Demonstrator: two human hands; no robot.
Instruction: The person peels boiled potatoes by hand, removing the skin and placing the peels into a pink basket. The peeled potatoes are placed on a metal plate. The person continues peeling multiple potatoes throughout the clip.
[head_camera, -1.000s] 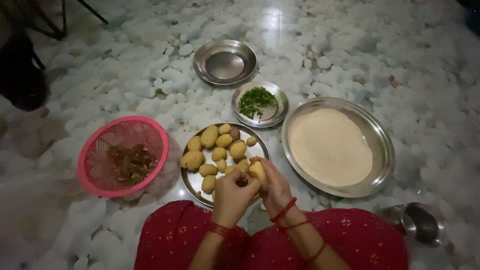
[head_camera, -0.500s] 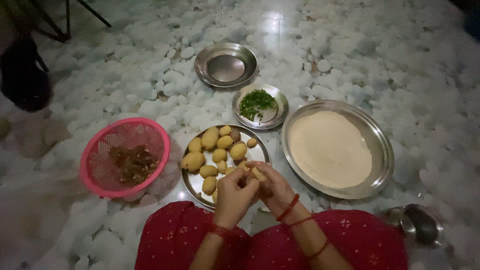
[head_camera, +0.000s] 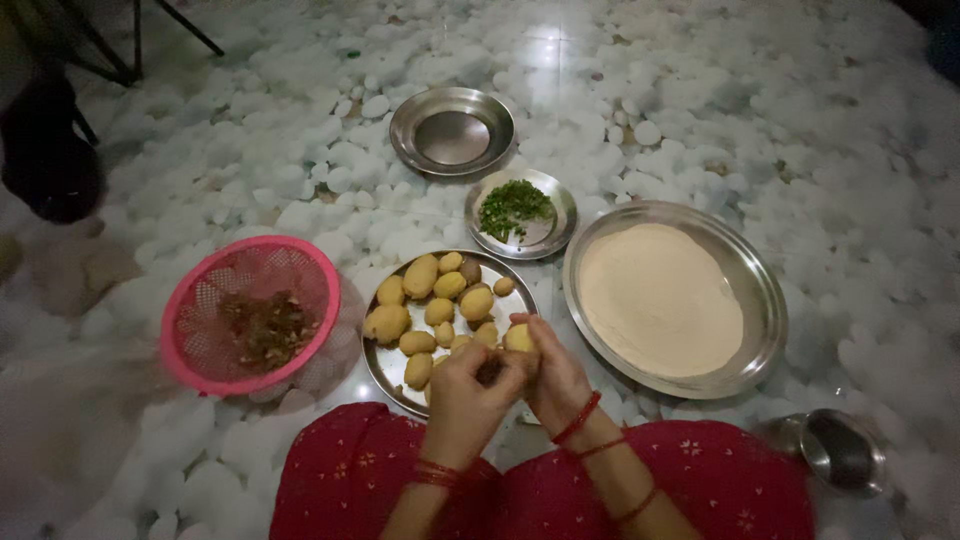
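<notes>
Underneath, mottled white marble floor (head_camera: 760, 110) bears steel plates (head_camera: 452, 131).

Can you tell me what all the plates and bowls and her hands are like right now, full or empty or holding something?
left hand: holds the potato, fingers curled.
right hand: grips the same potato.
potato: in both hands, partly peeled.
potato plate: holds many potatoes.
pink basket: brown peels inside.
small steel plate: chopped greens on it.
steel bowl: empty.
big tray: filled with flour.
small steel pot: contents unclear.
</notes>
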